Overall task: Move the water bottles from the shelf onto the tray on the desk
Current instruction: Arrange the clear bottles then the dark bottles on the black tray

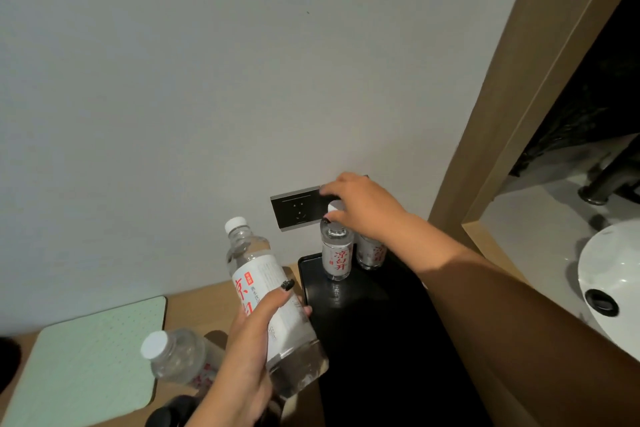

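Observation:
A black tray (374, 329) lies on the wooden desk (194, 302) against the wall. Two clear water bottles with white labels and red writing stand upright at its far end: one (336, 253) in front, another (372, 253) behind my arm. My right hand (360, 204) rests over the front bottle's white cap, fingers curled around its top. My left hand (249, 350) grips a third bottle (266, 302) by its label, tilted, above the tray's near left edge. A fourth bottle (176, 357) shows at lower left, behind my left wrist.
A pale green dotted mat (90, 364) covers the desk's left part. A dark wall socket (296, 210) sits just above the tray. A wooden frame (519, 107) and a white washbasin (613, 281) are at the right. A dark object (173, 412) is at the bottom edge.

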Demonstrator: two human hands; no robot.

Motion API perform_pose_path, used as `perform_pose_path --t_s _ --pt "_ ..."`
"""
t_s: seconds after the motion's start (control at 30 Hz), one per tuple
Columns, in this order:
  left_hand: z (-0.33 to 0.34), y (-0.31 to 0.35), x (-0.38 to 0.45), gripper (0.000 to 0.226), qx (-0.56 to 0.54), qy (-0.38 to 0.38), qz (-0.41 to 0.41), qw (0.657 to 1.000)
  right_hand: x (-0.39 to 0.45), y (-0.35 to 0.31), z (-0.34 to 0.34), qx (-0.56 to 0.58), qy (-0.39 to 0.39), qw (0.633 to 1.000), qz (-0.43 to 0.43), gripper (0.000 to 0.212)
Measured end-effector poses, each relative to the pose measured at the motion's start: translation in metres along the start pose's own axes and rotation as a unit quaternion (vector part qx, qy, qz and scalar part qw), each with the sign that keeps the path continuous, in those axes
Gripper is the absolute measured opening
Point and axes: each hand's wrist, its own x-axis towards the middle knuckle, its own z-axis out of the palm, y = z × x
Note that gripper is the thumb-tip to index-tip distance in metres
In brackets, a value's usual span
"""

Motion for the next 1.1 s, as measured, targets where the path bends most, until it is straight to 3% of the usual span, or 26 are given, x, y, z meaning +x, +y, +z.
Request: perform_pose_path --t_s 0.13,0.43,0.63,0.73,0.8,0.87,0.97,1.1 --pt "-0.006 0.001 -0.01 0.05 -0.004 -0.006 0.012 1.0 0.007 0.002 0.014 -0.002 -0.028 0.999 0.033 0.034" --pt "-0.009 -0.002 -0.015 0.043 -0.019 0.001 0.003 1.0 0.001 -0.002 0.022 0.094 0.021 0.993 0.073 0.033" --pt "-0.002 -0.007 -0.015 0.057 0.011 0.004 -0.003 1.0 -0.004 -0.002 0.016 0.085 0.026 0.994 0.057 0.037" --pt "-0.006 -0.004 -0.016 0.083 0.045 -0.011 -0.017 0.999 -0.011 0.007 -0.003 0.102 0.101 0.988 0.056 0.037" --pt "-0.005 -0.004 -0.013 0.067 0.051 0.017 -0.012 0.998 -0.017 0.019 -0.014 0.076 0.142 0.984 0.077 0.036" --pt "-0.006 -0.007 -0.013 0.059 0.052 0.021 -0.004 0.998 -0.024 0.032 -0.014 0.048 0.101 0.987 0.115 0.04" --pt "-0.004 -0.01 -0.014 0.063 0.048 0.016 -0.009 0.999 -0.033 0.048 0.003 0.076 0.049 0.983 0.157 0.035" --pt "-0.002 -0.014 -0.011 0.07 0.071 0.01 -0.016 0.997 -0.037 0.055 0.018 0.124 0.085 0.974 0.173 0.023"
